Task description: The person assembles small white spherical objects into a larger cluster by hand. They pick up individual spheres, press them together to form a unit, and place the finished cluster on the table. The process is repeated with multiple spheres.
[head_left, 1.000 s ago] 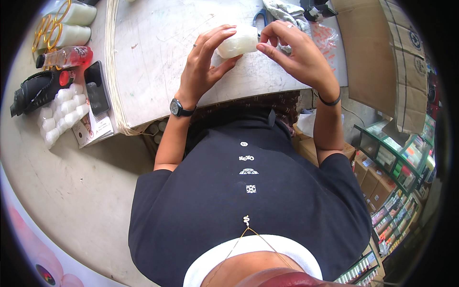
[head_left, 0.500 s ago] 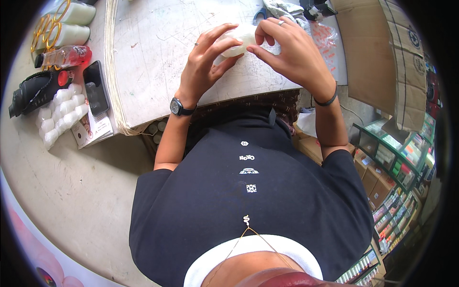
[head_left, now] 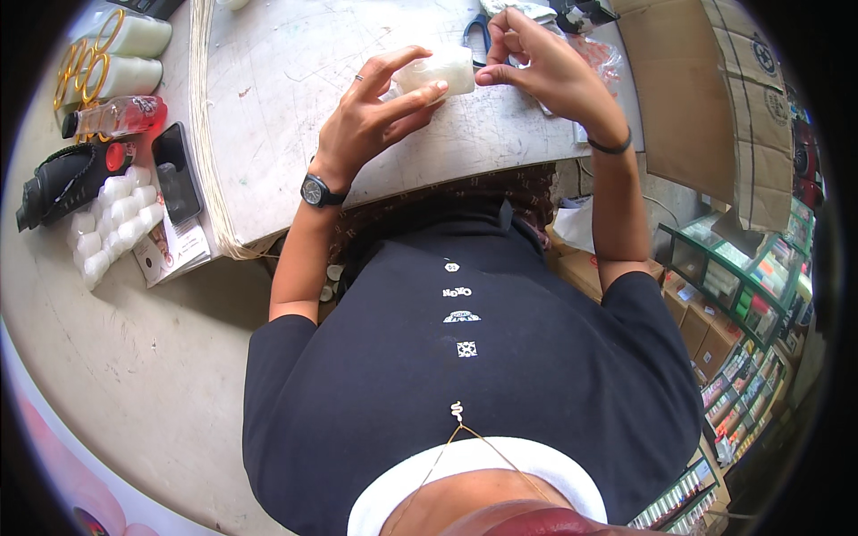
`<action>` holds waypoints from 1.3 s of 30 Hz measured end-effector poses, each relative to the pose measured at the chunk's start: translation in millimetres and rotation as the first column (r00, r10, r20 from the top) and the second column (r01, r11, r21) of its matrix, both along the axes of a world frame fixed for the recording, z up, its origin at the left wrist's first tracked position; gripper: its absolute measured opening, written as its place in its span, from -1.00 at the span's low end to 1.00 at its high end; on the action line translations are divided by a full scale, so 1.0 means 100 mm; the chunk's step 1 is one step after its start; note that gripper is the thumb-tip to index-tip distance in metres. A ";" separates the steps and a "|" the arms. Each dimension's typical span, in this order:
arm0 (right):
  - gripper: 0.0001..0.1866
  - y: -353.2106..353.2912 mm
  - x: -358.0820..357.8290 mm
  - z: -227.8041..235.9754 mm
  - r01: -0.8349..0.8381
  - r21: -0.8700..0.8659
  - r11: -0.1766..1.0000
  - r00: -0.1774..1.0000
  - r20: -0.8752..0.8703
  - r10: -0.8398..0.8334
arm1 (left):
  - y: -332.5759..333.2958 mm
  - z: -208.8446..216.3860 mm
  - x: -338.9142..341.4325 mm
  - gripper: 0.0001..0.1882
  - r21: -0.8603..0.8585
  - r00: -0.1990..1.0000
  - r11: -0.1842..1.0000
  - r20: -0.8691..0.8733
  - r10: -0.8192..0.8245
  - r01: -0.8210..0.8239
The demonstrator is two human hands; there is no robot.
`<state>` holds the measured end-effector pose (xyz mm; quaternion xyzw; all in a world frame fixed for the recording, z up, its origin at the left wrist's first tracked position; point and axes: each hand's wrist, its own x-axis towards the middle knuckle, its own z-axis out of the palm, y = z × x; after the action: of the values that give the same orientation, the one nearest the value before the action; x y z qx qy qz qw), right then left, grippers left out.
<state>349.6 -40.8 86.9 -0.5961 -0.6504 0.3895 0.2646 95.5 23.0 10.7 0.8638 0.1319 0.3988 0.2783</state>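
A white, translucent cylinder (head_left: 456,73), which looks like a wax candle, lies on its side in the fingers of my left hand (head_left: 368,114). That hand wraps it from the left, just above the white tabletop (head_left: 295,134). Off the cylinder's right end is my right hand (head_left: 563,79), its thumb and index finger closed in a pinch close to that end. Whatever is between those fingertips, if anything, is too small to make out. Blue-handled scissors (head_left: 483,34) lie behind, between the cylinder and my right hand.
Along the table's left run cream cords (head_left: 202,116). Beyond them are a phone (head_left: 180,174), a red-tinted bottle (head_left: 121,116), a black bottle (head_left: 63,179), white bubble-shaped candles (head_left: 116,214) and gold-handled scissors (head_left: 94,67). Cardboard (head_left: 684,116) stands at the right.
My right hand has drawn away from the cylinder toward the right and slightly up. My left hand has shifted left, and more of the cylinder and the blue-handled scissors now shows.
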 end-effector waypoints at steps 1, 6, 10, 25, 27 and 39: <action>-0.49 0.02 0.02 -0.10 0.011 -0.025 1.000 0.997 -0.079 -0.013 | -0.01 -0.01 0.00 -0.58 -0.027 1.000 1.000 0.002 -0.007 0.007; -0.47 0.04 -0.01 -0.41 0.044 0.051 0.998 0.997 -0.073 -0.040 | 0.02 -0.03 -0.02 -0.55 -0.044 1.000 0.999 0.018 -0.022 0.023; -0.09 0.14 -0.19 -0.74 0.029 0.172 0.985 0.975 -0.221 0.010 | 0.02 -0.08 -0.06 -0.55 -0.124 0.980 0.992 0.197 0.020 0.004; -0.05 -0.14 -0.60 -0.02 0.170 0.208 0.963 0.777 -0.629 -0.001 | 0.01 0.54 -0.22 0.12 -0.361 0.983 0.932 0.156 0.099 -0.036; -0.18 -0.18 -0.52 0.03 0.266 0.128 0.956 0.755 -0.644 -0.124 | -0.04 0.46 -0.21 0.10 -0.449 0.965 0.893 0.223 0.137 -0.023; -0.81 -0.14 -0.80 -0.10 0.302 0.419 0.856 0.939 -0.288 -0.190 | -0.18 0.02 -0.04 -0.26 -0.479 0.997 0.875 0.001 0.074 -0.065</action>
<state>269.2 -54.8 77.1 -0.5450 -0.6052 0.2562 0.5206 91.5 5.2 12.6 0.7591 0.2546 0.3717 0.4700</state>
